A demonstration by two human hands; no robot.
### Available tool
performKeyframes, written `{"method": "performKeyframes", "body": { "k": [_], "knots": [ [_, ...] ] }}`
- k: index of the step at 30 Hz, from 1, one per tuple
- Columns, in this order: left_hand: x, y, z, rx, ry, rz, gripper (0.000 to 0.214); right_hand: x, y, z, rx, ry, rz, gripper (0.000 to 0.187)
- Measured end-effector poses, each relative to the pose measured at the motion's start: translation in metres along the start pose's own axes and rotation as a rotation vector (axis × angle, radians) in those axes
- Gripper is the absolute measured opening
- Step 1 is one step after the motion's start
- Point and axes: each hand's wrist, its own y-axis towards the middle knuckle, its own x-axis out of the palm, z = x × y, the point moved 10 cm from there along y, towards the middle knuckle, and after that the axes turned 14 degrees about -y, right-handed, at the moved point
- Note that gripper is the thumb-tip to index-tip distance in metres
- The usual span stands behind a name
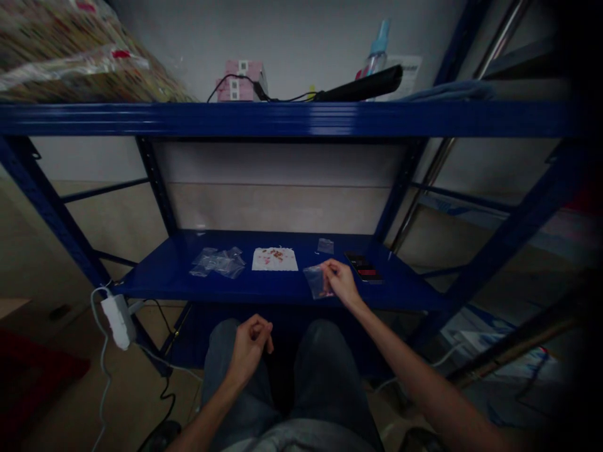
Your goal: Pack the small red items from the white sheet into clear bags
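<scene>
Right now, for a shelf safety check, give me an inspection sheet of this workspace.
Surface: blue metal shelf, lower level.
Job's things: clear bag pinched by the right hand; paper with reddish bits; loose clear bags; small bag; dark flat case.
Clutter: pink box, spray bottle, wrapped bundle on the shelf above.
Grips: right on the bag; left hand closed over the knees, holding nothing visible.
Cables: white power strip with grey cord; black cord by the box.
Surroundings: blue rack, pale wall, floor.

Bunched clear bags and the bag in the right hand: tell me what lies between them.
Head view: a white paper sheet dotted with reddish bits, on the blue shelf.
</scene>
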Motion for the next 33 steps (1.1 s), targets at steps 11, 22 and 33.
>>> {"method": "performKeyframes", "body": {
  "k": [11,22,33],
  "knots": [
    [0.002,0.002,-0.018,-0.051,0.424,-0.094,0.028,-0.01,0.08,0.039,-0.032,-1.027,0.098,0.032],
    [0.051,-0.026,-0.034,0.169,1.241,-0.62,0.016,0.224,0.021,-0.136,-0.863,-0.889,-0.201,0.03],
    [0.067,-0.039,-0.044,0.25,1.197,-0.837,0.002,0.282,0.039,-0.171,-0.944,-0.781,-0.218,0.019]
  ]
}}
